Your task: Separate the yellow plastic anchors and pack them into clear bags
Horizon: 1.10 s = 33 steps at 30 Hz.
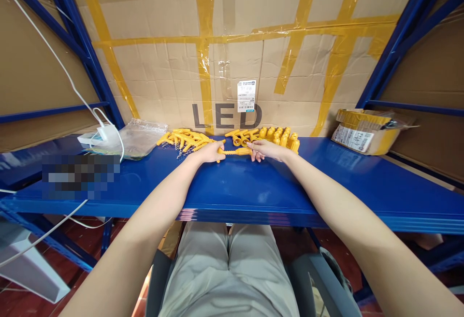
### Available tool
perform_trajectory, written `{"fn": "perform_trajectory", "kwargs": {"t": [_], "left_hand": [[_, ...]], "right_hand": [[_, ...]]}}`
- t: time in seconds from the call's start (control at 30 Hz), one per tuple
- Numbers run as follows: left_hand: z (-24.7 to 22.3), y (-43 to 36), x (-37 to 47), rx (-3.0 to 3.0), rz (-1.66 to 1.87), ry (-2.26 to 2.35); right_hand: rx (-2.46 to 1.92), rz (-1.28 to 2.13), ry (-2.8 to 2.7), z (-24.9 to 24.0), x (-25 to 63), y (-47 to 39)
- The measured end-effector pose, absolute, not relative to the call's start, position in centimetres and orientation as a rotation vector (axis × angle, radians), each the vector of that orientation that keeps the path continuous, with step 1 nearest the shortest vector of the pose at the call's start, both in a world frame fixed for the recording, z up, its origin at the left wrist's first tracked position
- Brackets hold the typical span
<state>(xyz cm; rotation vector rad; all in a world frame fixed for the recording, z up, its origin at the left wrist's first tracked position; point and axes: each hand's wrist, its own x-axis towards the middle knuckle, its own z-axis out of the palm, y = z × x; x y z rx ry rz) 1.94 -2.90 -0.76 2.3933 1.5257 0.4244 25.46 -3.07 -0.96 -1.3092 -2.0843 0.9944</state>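
Between my hands, just above the blue shelf, a yellow T-handled corkscrew lies level. My left hand is closed around its handle end. The fingers of my right hand pinch its wider right end, a yellow sleeve. Behind my left hand is a heap of yellow T-handled corkscrews with bare silver spirals showing. Several yellow plastic sleeves stand in rows behind my right hand. Beside them lie a few yellow T-handled pieces with round ends towards me.
A large taped cardboard sheet closes off the back. At right sits an open cardboard box. Clear plastic bags and a white plug with cable are at left, near a blurred-out item. Blue posts flank both sides.
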Motion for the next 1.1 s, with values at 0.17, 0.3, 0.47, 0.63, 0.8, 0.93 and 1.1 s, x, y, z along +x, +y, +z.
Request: {"fn": "perform_trajectory", "kwargs": {"t": [0.17,0.3,0.47,0.63,0.8,0.93,1.1], "left_hand": [[-0.7,-3.0,1.9,2.392,0.412,1.527],[-0.7,-2.8,1.8,2.408,0.396,1.513],[-0.9,-2.5,1.6,2.396,0.386,1.509],[-0.9,-2.4,1.6,2.383,0.378,1.511],[-0.9,-2.5,1.6,2.387,0.376,1.515],[-0.8,-2.6,1.6,2.388,0.364,1.522],[-1.0,-2.5,1.5,2.387,0.376,1.496]], "right_hand": [[-1.258,1.154,-2.07,-0.9,26.1,-3.2],[-1.222,1.118,-2.127,-1.1,26.4,-2.9],[-1.22,1.092,-2.2,-1.0,26.2,-2.6],[-1.306,1.098,-2.147,-0.7,26.1,-3.0],[-1.248,1.196,-2.085,-0.8,26.7,-3.2],[-1.225,1.208,-2.097,-1.0,26.8,-2.9],[-1.232,1.201,-2.125,-0.9,26.3,-2.8]]}}
